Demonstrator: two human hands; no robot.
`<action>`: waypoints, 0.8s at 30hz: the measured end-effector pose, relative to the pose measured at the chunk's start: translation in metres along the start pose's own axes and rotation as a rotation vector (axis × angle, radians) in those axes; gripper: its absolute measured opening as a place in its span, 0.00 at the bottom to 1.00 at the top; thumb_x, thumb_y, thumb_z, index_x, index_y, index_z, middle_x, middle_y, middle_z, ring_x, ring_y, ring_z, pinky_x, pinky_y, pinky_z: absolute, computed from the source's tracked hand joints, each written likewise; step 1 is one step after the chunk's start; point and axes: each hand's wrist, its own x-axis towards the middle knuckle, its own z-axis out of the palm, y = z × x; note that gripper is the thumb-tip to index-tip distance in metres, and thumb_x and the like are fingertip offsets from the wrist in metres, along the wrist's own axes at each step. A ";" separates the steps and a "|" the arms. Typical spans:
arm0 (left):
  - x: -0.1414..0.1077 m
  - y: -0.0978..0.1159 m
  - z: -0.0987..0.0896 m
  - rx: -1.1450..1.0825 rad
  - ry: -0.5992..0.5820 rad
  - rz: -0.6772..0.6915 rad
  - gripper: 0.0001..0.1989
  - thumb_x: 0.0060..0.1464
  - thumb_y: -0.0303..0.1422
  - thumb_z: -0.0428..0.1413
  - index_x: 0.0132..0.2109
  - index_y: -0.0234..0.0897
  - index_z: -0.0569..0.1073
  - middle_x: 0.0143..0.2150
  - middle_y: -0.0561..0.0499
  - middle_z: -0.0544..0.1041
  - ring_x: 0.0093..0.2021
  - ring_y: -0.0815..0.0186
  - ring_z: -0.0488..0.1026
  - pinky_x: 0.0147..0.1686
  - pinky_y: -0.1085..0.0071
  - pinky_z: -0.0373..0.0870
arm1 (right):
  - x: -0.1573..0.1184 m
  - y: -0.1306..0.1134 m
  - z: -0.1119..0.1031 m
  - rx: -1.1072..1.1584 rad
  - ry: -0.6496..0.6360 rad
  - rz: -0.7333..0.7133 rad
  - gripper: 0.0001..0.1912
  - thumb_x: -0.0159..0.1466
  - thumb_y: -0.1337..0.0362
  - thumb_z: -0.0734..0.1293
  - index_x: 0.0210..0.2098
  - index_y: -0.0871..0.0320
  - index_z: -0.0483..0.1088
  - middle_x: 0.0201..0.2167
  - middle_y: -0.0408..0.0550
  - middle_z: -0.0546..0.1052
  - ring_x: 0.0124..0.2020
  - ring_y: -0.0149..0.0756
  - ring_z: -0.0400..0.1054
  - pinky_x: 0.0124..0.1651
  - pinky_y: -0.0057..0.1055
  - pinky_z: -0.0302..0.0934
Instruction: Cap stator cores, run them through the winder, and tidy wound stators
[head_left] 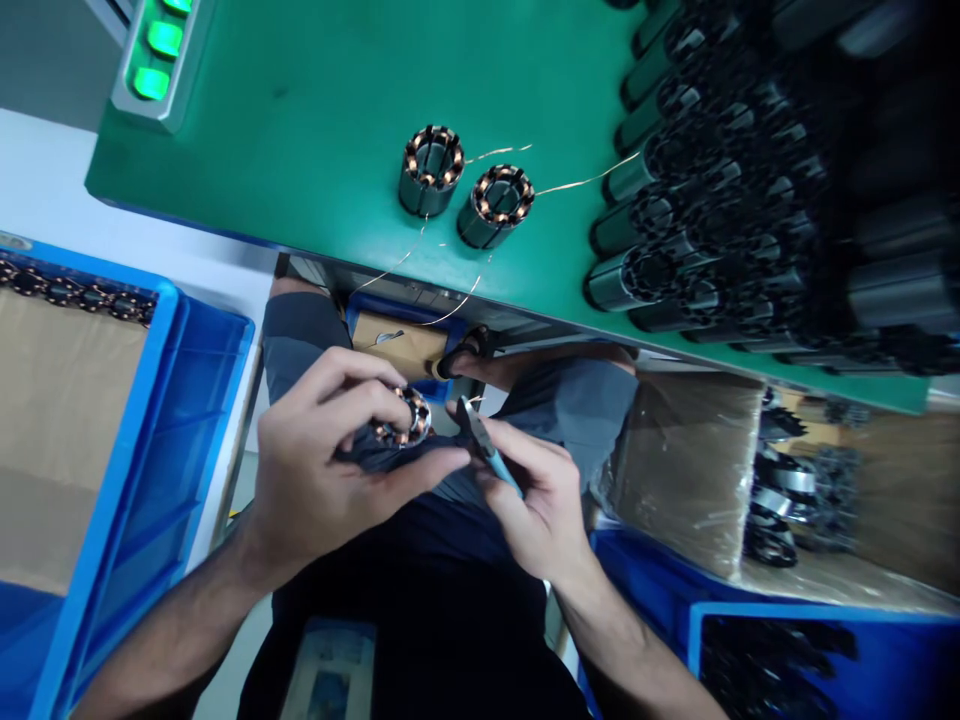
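Beside the edge of the green tabletop (300, 130), a copper-wound core (421, 412) is clasped by the left hand (330, 450), and blue-handled pliers (496, 464) are gripped by the right hand (536, 490), near it. Two similar cores (424, 192) are placed on the tabletop.

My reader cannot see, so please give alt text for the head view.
A person's left hand holds a copper-wound core, the right hand a blue-handled tool. Two more cores stand on a green table, trailing thin wires.
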 end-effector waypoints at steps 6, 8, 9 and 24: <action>-0.001 -0.016 0.009 -0.626 -0.035 -0.514 0.12 0.62 0.41 0.76 0.44 0.38 0.86 0.51 0.44 0.89 0.40 0.62 0.88 0.23 0.78 0.78 | 0.005 0.010 -0.001 -0.207 0.069 -0.064 0.38 0.67 0.69 0.74 0.75 0.47 0.79 0.39 0.45 0.76 0.39 0.40 0.73 0.44 0.39 0.77; 0.001 -0.015 0.015 -0.696 -0.023 -0.574 0.13 0.59 0.40 0.78 0.43 0.38 0.87 0.45 0.46 0.89 0.35 0.63 0.87 0.22 0.79 0.77 | 0.004 0.010 0.001 -0.267 0.109 -0.132 0.37 0.67 0.69 0.76 0.75 0.44 0.79 0.41 0.45 0.75 0.41 0.40 0.73 0.45 0.39 0.78; 0.002 -0.014 0.017 -0.721 -0.024 -0.592 0.13 0.58 0.40 0.78 0.42 0.38 0.87 0.43 0.47 0.89 0.35 0.63 0.87 0.23 0.78 0.78 | 0.004 0.010 0.002 -0.288 0.124 -0.158 0.37 0.68 0.69 0.76 0.75 0.43 0.79 0.43 0.46 0.76 0.41 0.39 0.73 0.45 0.39 0.78; 0.006 -0.005 0.041 -0.876 -0.059 -0.644 0.12 0.57 0.38 0.77 0.43 0.37 0.88 0.39 0.49 0.87 0.33 0.68 0.81 0.25 0.80 0.79 | 0.004 0.020 0.001 -0.162 0.118 -0.187 0.37 0.74 0.70 0.78 0.78 0.37 0.76 0.42 0.44 0.75 0.41 0.36 0.75 0.44 0.33 0.76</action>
